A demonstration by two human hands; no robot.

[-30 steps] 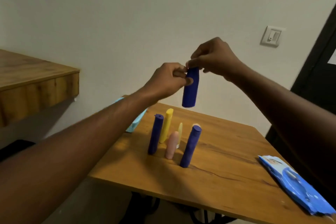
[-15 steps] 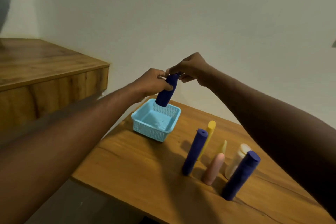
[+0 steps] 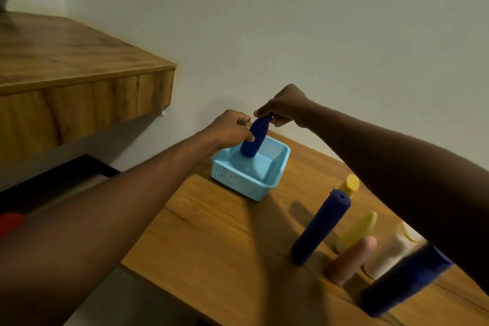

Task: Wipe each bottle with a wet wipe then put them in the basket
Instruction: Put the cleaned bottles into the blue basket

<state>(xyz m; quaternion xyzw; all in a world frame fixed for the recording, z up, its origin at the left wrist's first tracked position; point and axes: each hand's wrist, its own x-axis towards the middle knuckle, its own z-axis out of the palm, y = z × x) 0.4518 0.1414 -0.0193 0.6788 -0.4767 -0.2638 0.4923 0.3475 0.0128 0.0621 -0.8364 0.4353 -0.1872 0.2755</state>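
Note:
A dark blue bottle (image 3: 255, 139) hangs tilted over the light blue mesh basket (image 3: 244, 180), its lower end inside the rim. My right hand (image 3: 284, 107) pinches the bottle's top. My left hand (image 3: 229, 131) holds its side with thumb and fingers. Several other bottles stand on the wooden table at the right: a tall dark blue one (image 3: 321, 227), two yellow ones (image 3: 350, 185) (image 3: 357, 231), a pink one (image 3: 352, 259), a white one (image 3: 389, 254) and another dark blue one (image 3: 404, 280). No wet wipe is visible.
The wooden table (image 3: 219, 241) has its front edge near me and its far side against the wall. A thick wooden shelf (image 3: 79, 82) juts out at the left, higher than the table. My right forearm crosses above the standing bottles.
Both hands carried the dark blue bottle left and down, from mid-air above the bottles into the basket's opening. The view turned left, bringing the basket to the middle.

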